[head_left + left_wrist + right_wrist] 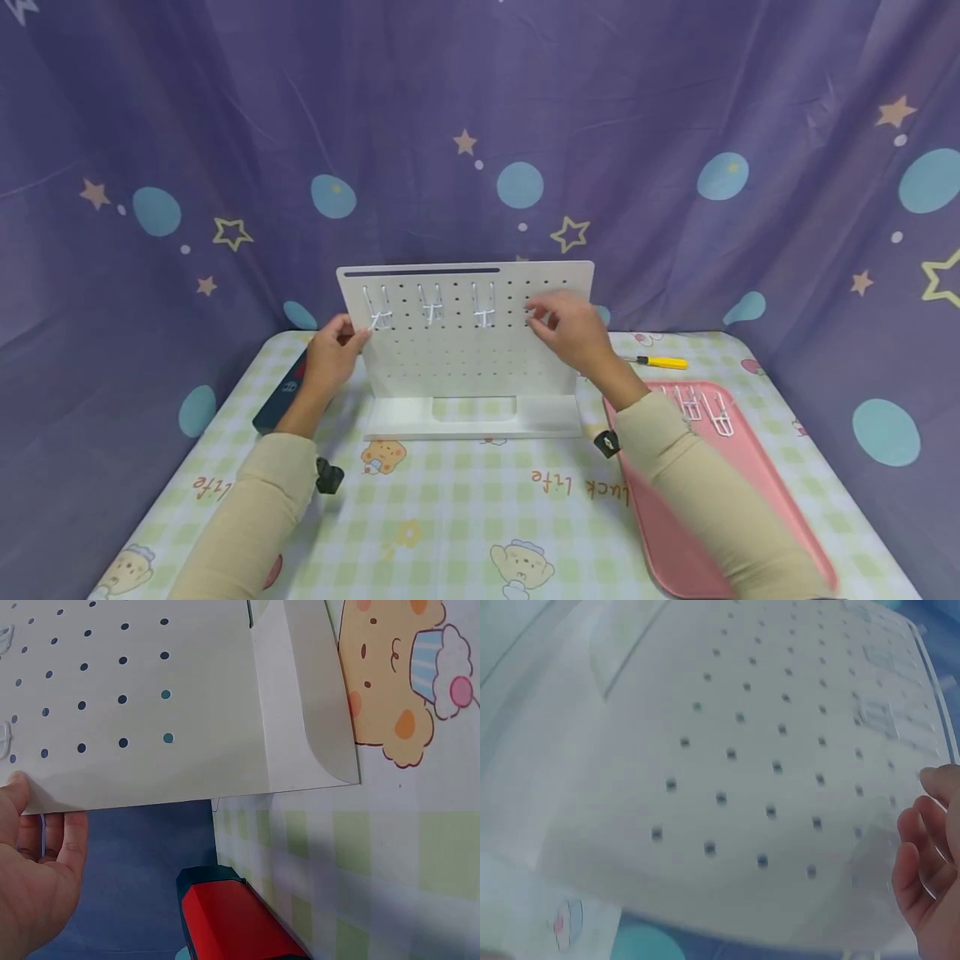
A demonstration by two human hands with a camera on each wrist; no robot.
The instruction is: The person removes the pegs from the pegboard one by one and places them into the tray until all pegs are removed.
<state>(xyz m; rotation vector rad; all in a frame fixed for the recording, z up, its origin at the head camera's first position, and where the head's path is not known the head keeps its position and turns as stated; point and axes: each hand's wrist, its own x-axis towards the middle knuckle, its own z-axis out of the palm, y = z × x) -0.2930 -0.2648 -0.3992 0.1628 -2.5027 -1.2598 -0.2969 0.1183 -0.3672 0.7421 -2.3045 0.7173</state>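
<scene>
Evidently, the left hand (333, 354) is gripping the white pegboard (465, 385) by its side edge, thumb resting on the front face and fingers bending behind it; the board is standing upright between both hands, its flat base spreading out below their fingertips; the right hand (576, 332) is hovering at the upper right of the holes, fingers bending together toward the thumb; whether they are pinching anything I cannot tell, the right wrist view being blurred. Three wire hooks (483, 318) are hanging in a row between the two sets of fingers, the last one near the right fingertips; right of those fingers and nearer the body, loose hooks (722, 425) are lying in the pink tray (771, 496); a yellow-handled screwdriver (666, 362) is lying just beyond it; left of the left fingers, a dark case (279, 402) is resting. Probably another hook is being fitted; the next move is likely calling for lining up prongs with holes, the left fingers steadying the board.
</scene>
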